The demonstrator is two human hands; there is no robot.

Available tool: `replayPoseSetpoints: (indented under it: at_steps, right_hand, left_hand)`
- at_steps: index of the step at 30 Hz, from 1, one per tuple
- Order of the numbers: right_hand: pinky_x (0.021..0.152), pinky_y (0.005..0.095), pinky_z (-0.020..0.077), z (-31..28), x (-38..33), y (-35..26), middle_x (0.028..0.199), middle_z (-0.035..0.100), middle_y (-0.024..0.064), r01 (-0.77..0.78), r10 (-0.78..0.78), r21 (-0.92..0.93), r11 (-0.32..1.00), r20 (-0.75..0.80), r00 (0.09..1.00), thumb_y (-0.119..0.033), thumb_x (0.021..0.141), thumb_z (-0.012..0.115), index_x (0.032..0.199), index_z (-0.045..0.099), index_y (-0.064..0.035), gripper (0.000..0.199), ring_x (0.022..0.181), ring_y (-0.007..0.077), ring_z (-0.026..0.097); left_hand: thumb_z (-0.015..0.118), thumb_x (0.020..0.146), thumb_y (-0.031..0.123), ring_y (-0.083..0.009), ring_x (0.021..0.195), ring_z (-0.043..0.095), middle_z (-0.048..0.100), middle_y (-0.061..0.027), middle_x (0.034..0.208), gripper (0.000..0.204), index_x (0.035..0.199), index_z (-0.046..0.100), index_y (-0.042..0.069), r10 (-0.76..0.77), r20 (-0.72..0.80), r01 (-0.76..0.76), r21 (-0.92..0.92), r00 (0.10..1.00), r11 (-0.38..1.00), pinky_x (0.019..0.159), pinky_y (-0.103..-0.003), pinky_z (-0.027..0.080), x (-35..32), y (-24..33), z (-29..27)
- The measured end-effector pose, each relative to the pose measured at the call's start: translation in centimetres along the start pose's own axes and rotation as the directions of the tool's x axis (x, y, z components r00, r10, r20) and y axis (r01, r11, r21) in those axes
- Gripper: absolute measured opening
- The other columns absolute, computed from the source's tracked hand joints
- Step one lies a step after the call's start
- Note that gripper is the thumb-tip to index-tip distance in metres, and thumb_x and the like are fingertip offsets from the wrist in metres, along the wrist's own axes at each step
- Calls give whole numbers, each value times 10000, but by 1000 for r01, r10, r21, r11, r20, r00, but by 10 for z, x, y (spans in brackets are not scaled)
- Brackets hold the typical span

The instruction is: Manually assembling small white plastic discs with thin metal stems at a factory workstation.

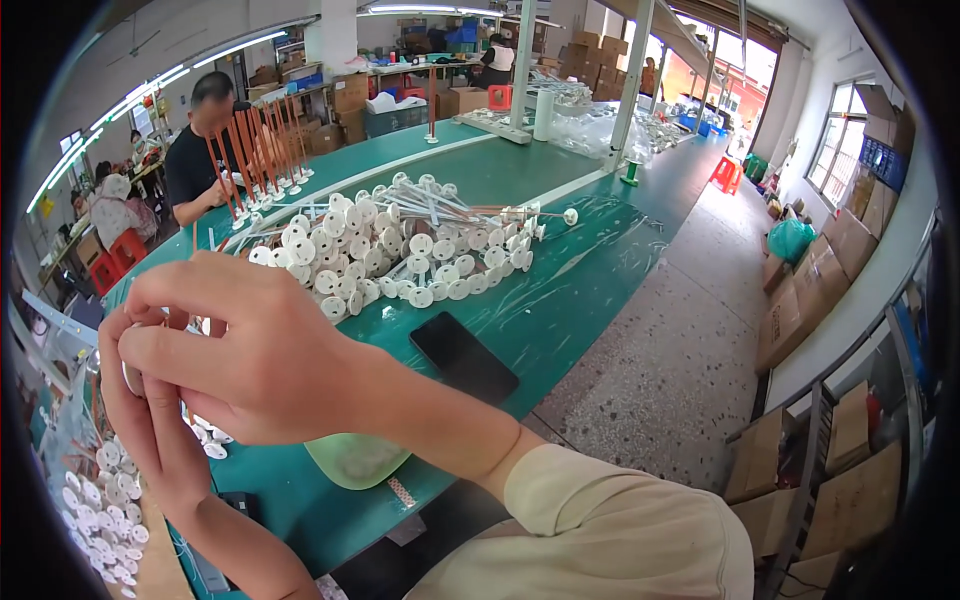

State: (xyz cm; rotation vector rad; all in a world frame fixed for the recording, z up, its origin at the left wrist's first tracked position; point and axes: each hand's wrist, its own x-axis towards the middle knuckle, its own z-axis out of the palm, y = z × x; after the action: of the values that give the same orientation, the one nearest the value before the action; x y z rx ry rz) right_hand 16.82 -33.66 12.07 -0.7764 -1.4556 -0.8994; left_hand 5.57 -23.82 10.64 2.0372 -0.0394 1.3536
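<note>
Small white piece [132, 378], perhaps a disc; gripped aloft, mostly hidden.

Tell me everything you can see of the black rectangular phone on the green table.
The black rectangular phone is a slim, dark slab with rounded corners and a smooth, glassy-looking face showing no lit display. It lies flat on the smooth green table, slanted in view, near the table's right edge and on the near side of the pile of white disc-ended rods. In the picture, the person's bare right forearm passes along its lower side; whether it hides part is unclear.
</note>
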Motion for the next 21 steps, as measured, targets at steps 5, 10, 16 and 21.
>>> replayPoseSetpoints:
  at_steps: [5,10,16,21]
  right_hand:
    - [533,284,514,4,0,0,989,640,64,7,-7,-5,1000,2,1000,10,674,728,885,641,-87,248,750,208,646]
    - [525,284,491,3,2,-1,988,624,62,6,-5,-22,1000,1,1000,-14,659,747,925,660,-99,292,811,206,626]
    - [534,315,480,6,-3,-5,943,625,67,-42,42,-5,999,130,991,-46,632,775,999,661,-99,388,791,224,616]
    - [565,328,514,14,-9,-1,848,656,80,0,1,-7,1000,161,987,-86,637,807,1034,658,-70,424,727,243,645]
  left_hand:
    - [436,1063,234,-182,1083,579,596,-102,1142,320,1244,533,-10,-63,-11,63,-34,998,997,953,-307,435,-2,3,-3]
    - [420,1058,190,-180,1120,551,556,-112,1235,323,1302,487,-11,-16,76,19,-46,997,999,958,-308,423,0,0,-9]
    - [429,1003,81,-220,1215,527,433,-131,1431,488,1477,338,9,-31,105,40,-86,994,995,1054,-339,389,-5,18,-7]
    - [521,975,122,-202,1121,570,542,-140,1293,628,1549,274,58,11,195,-11,-4,981,1000,986,-318,445,-3,27,-27]
